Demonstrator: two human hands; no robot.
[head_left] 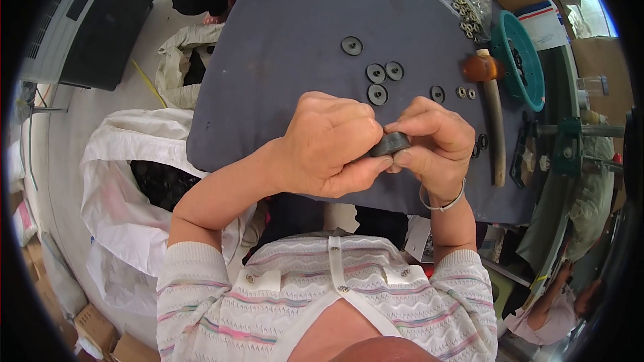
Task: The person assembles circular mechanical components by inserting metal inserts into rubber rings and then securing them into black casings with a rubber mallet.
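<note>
Both my hands meet over the near part of the grey-covered table [268, 40]. Between them is a small black round part [391, 145], like a plastic wheel or cap. My left hand [335, 141] is closed, its thumb and curled fingers on the part's left side. Thumb and fingertips of my right hand [433, 137] pinch its right side. Just beyond my hands lie several black discs with raised centres, among them one disc [378, 94] and a disc [351, 45] farther off. Two small metal bearings [465, 93] rest beyond my right hand.
At the right stand a mallet with an amber head [483, 67], a teal basket [516, 60] of dark parts and a green vise [569, 147]. A clear bag of bearings [459, 0] lies at the back. White sacks [134, 214] sit on the floor left. Another person [550, 312] is at lower right.
</note>
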